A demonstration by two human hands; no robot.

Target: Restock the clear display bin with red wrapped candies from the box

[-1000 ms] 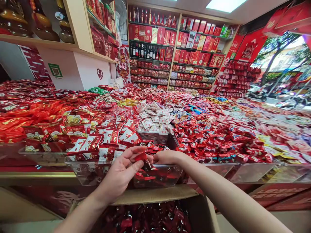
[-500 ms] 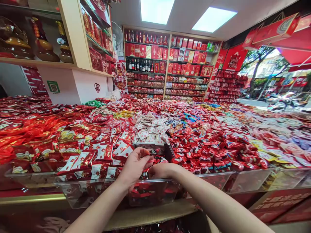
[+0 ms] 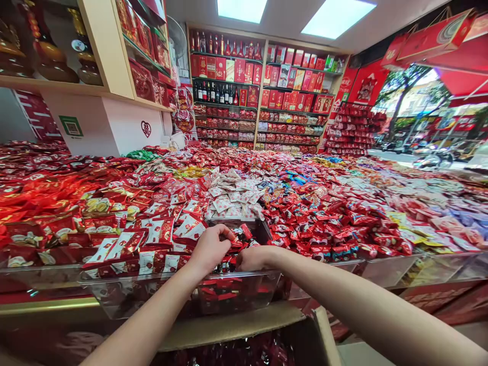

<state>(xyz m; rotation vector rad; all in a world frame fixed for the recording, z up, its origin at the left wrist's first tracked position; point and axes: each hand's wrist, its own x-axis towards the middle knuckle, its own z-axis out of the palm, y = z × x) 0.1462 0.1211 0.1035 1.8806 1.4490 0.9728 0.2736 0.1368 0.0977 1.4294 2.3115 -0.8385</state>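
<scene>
My left hand [image 3: 212,248] reaches into a clear plastic bin [image 3: 238,282], its index finger and thumb curled beside red-and-black wrapped candies [image 3: 241,235]. Whatever its fingers hold does not show clearly. Opposite it, my right hand [image 3: 254,258] is bent down inside the same bin, fingers curled inward among the candies and partly hidden. More small dark wrappers [image 3: 226,264] lie between the two hands. The back of the bin shows its dark inside.
Red-and-white packets [image 3: 160,231] fill the bin on the left; white packets [image 3: 234,195] are heaped behind. Red candies [image 3: 320,229] pile up on the right. Below the counter stands an open cardboard box [image 3: 232,325] holding dark red wrapped pieces. Stocked shelves [image 3: 263,91] line the back wall.
The view has tilted down, showing more of the cardboard box. Red candies now show upright behind my hands in the bin. My left hand has turned more palm-down; the right stays in the bin.
</scene>
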